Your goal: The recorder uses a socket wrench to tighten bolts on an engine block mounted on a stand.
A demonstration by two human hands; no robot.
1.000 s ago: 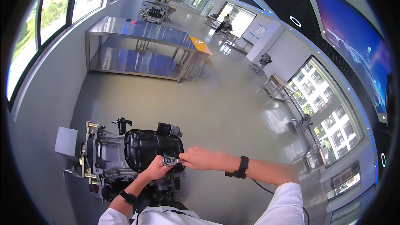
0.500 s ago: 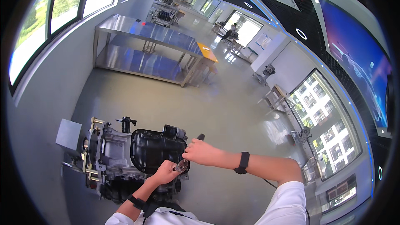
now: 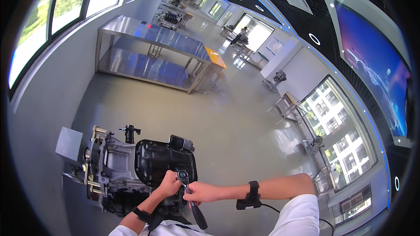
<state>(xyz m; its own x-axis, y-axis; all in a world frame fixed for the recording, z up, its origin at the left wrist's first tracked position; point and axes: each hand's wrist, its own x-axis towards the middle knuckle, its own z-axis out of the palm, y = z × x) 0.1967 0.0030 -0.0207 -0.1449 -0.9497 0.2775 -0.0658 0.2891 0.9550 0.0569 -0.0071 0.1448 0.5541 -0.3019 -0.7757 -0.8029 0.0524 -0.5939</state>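
Note:
An engine (image 3: 118, 157) on a stand has its black oil pan (image 3: 162, 159) facing up. Over the pan's near right corner is a ratchet wrench (image 3: 199, 216), its round chrome head uppermost and its black handle slanting toward me. My left hand (image 3: 169, 184) is closed at the ratchet's head, and what lies under those fingers is hidden. Wrapped around the metal shank, just below the head, is my right hand (image 3: 204, 192). Whatever the ratchet's drive end sits on cannot be seen.
A grey box-shaped part (image 3: 69, 143) of the stand is at the engine's left, near the wall. Beyond stands a steel workbench (image 3: 148, 72) with a yellow-topped end (image 3: 215, 57). Farther off, other engines (image 3: 170, 19) and a person (image 3: 239, 36) show. A cable (image 3: 273, 209) trails from my right wristband.
The ratchet's handle has swung from pointing away from me to pointing toward me. My right hand came nearer along with it, while my left hand shifted slightly left at the head.

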